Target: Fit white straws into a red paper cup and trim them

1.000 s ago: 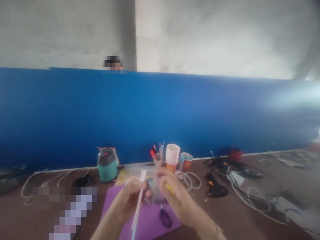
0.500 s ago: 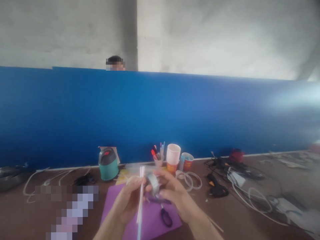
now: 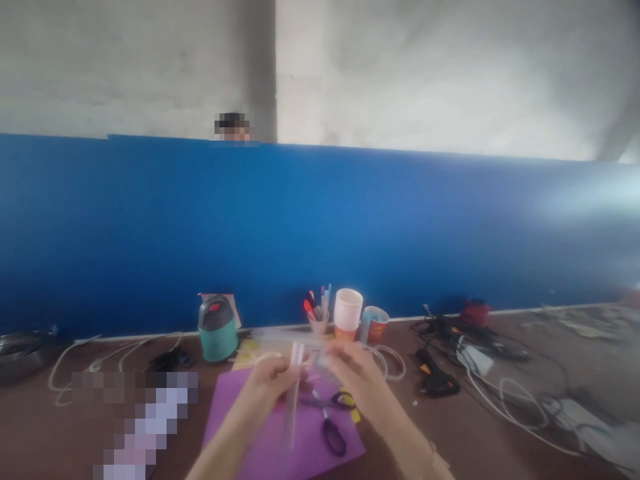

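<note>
Thin pale straws [image 3: 291, 410] stand pinched, slightly aslant, between the fingers and thumb of a person's left hand [image 3: 270, 383], above a purple sheet [image 3: 233, 417] on a brown worktop [image 3: 395, 420]. The right hand [image 3: 354, 375] curves just beside them, its fingers at a blurred greyish item [image 3: 321, 363]; whether they grip it cannot be told. Handling so slim a bundle well would seem to call for a light, even pinch, ends level, the two hands close, and care over the scissors [image 3: 327, 430] lying spread below. Blur smears the straws' lower ends and their number cannot be counted; the right hand covers part of the greyish item, leaving its shape uncertain, and the frame's lower edge cuts off both forearms.
</note>
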The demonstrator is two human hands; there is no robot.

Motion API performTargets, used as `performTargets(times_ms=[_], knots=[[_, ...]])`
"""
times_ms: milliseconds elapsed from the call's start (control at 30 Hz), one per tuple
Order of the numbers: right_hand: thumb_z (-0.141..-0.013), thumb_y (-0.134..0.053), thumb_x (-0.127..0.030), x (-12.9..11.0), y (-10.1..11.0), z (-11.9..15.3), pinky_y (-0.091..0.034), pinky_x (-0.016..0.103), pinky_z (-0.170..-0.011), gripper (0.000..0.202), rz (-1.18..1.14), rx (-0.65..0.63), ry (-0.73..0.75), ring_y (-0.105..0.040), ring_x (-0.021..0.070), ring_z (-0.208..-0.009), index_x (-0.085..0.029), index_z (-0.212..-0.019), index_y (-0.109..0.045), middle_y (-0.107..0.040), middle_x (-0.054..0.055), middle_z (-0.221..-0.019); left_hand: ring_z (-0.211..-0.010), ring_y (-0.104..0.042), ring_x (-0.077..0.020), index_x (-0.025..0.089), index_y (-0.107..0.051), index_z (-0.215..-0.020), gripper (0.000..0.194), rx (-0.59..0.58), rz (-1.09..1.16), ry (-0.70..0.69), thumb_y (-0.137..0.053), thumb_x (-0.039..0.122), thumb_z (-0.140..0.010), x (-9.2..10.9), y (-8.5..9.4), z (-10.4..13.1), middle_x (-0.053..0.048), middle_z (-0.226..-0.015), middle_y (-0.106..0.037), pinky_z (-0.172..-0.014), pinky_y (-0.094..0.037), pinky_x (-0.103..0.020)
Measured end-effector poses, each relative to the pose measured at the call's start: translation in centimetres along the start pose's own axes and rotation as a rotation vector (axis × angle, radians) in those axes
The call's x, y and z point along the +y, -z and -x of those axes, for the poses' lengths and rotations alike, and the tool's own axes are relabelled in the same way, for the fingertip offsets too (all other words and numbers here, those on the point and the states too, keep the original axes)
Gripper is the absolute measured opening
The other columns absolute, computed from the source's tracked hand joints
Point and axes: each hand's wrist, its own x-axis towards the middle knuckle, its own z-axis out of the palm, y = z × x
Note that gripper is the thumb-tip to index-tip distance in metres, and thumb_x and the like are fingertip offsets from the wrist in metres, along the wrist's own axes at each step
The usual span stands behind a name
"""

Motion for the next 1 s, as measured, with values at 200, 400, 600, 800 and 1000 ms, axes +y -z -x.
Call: performTargets(times_ms=[200,400,600,800,1000], knots=[[-0.080,-0.048,-0.025,-0.2,-0.3,0.6,-0.044,0.036,-0.079,0.031,0.413,0.056,0.208,-0.055,0.0201,-0.085,-0.023,-0.111,-0.052,-0.060,0.003,-0.087,-0.054,-0.051,-0.0133,0.012,-0.062,-0.059,0.045,0.014,-0.368,-0.090,-0.055,0.055,-0.072,-0.5,-0.8,-0.2,-0.003,-0.055,-0.058,-0.053,-0.035,-0.024],[-0.080,-0.049,-0.021,0.0,-0.7,0.9,-0.043,0.036,-0.078,0.033,0.575,0.102,0.299,-0.056,0.0195,-0.081,-0.025,-0.113,-0.047,-0.060,0.002,-0.085,-0.050,-0.045,-0.0115,0.013,-0.059,-0.055,0.044,0.023,-0.509,-0.125,-0.047,0.048,-0.079,-1.4,-1.1,-0.5,-0.002,-0.051,-0.055,-0.050,-0.031,-0.023],[-0.082,-0.048,-0.024,0.2,-0.8,0.9,-0.042,0.037,-0.079,0.031,0.577,0.103,0.317,-0.056,0.0201,-0.082,-0.024,-0.114,-0.048,-0.059,0.001,-0.082,-0.052,-0.049,-0.0127,0.013,-0.061,-0.056,0.049,-0.022,-0.493,-0.164,-0.046,0.054,-0.079,-1.6,-1.2,-0.4,-0.005,-0.054,-0.059,-0.052,-0.034,-0.023],[-0.078,-0.054,-0.028,0.1,-0.7,0.7,-0.039,0.039,-0.084,0.032,0.415,0.042,0.158,-0.055,0.0237,-0.090,-0.024,-0.110,-0.053,-0.061,0.003,-0.083,-0.051,-0.048,-0.0117,0.013,-0.062,-0.060,0.048,-0.132,-0.426,-0.120,-0.050,0.055,-0.078,-0.9,-1.0,0.0,-0.005,-0.055,-0.061,-0.051,-0.034,-0.022],[-0.075,-0.059,-0.032,-0.8,0.1,0.5,-0.040,0.038,-0.080,0.028,0.283,-0.055,0.042,-0.054,0.0227,-0.085,-0.022,-0.101,-0.059,-0.060,0.002,-0.080,-0.056,-0.059,-0.0166,0.011,-0.063,-0.071,0.037,-0.263,-0.185,-0.052,-0.058,0.048,-0.076,-0.8,-0.5,0.2,-0.006,-0.058,-0.063,-0.058,-0.042,-0.027]])
